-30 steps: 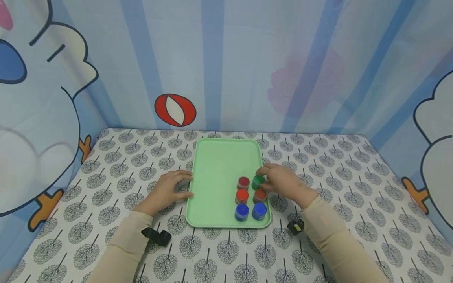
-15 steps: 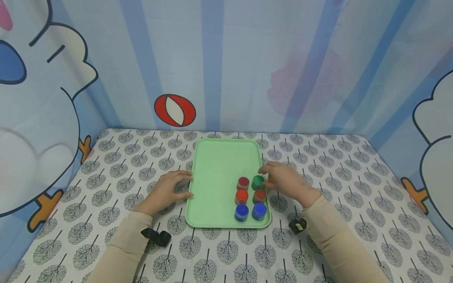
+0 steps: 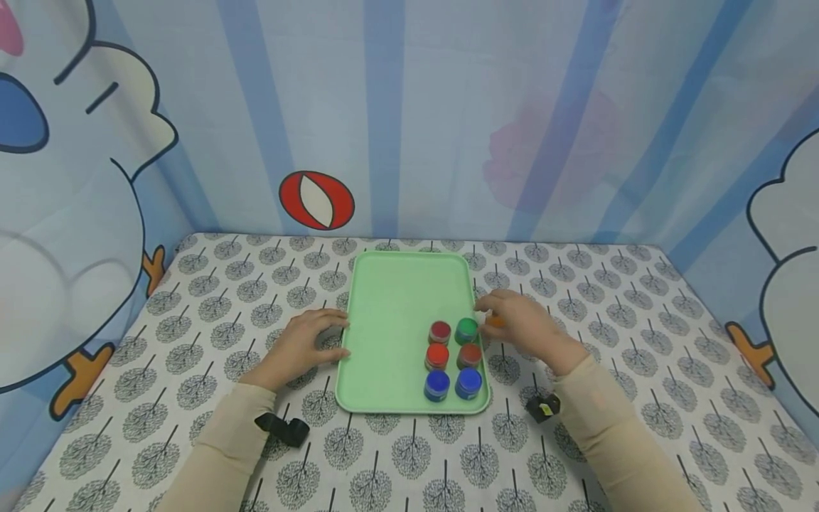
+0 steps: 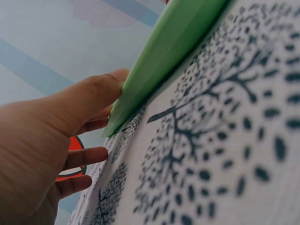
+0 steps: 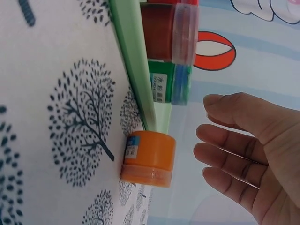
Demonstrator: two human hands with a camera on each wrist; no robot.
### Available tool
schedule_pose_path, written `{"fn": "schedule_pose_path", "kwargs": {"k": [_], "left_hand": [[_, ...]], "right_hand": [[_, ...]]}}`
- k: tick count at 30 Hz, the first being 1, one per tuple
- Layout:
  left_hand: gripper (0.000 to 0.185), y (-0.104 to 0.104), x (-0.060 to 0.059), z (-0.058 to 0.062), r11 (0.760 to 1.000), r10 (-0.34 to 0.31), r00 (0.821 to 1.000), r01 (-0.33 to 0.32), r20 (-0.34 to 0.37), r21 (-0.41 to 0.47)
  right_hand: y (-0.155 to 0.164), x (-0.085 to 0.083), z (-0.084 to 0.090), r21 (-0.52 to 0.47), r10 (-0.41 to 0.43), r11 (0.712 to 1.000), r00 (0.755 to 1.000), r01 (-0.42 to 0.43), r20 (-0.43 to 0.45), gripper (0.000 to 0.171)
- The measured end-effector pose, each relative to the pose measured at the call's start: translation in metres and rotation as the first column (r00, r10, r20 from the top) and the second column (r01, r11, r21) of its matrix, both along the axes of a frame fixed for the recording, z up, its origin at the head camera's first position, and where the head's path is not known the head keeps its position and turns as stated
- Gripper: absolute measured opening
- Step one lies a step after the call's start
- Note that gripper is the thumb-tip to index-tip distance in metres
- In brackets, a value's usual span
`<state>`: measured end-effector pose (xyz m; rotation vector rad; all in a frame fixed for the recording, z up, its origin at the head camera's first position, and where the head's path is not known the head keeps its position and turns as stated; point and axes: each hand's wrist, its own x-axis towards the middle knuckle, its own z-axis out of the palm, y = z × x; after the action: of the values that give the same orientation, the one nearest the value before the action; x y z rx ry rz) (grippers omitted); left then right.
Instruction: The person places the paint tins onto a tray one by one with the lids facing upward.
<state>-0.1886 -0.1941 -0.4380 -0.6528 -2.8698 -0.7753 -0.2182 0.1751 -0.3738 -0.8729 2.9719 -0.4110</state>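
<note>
My right hand (image 5: 243,154) hovers with fingers spread over the orange jar (image 5: 149,159), lower centre of frame, just outside the green tray (image 5: 133,61). Pinch its sides squarely. My left hand (image 3: 301,345) braces tray edge, thumb pressed flat.

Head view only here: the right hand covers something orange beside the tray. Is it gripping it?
Observer: No. The right hand is open, fingers apart from the orange jar.
Operator: Where does the jar stand?
Observer: On the tablecloth, just outside the green tray.
Operator: And the left hand?
Observer: The left hand's thumb presses the tray's outer edge.
</note>
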Motion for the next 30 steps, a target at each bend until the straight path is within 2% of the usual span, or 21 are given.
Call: {"fn": "schedule_pose_path", "kwargs": {"k": [6, 15, 30], "left_hand": [[0.050, 0.000, 0.001, -0.001, 1.000, -0.003, 1.000, 0.003, -0.017, 0.006], [0.050, -0.001, 0.001, 0.001, 1.000, -0.004, 1.000, 0.004, 0.004, -0.005], [0.048, -0.001, 0.000, 0.000, 1.000, -0.001, 1.000, 0.001, 0.009, 0.020]], "right_hand": [[0.006, 0.000, 0.001, -0.021, -0.057, 0.998, 0.998, 0.057, 0.008, 0.034], [0.014, -0.001, -0.002, -0.032, -0.058, 0.998, 0.997, 0.057, -0.052, 0.028], [0.027, -0.003, -0.012, -0.078, -0.096, 0.993, 0.995, 0.093, -0.036, 0.032]]}}
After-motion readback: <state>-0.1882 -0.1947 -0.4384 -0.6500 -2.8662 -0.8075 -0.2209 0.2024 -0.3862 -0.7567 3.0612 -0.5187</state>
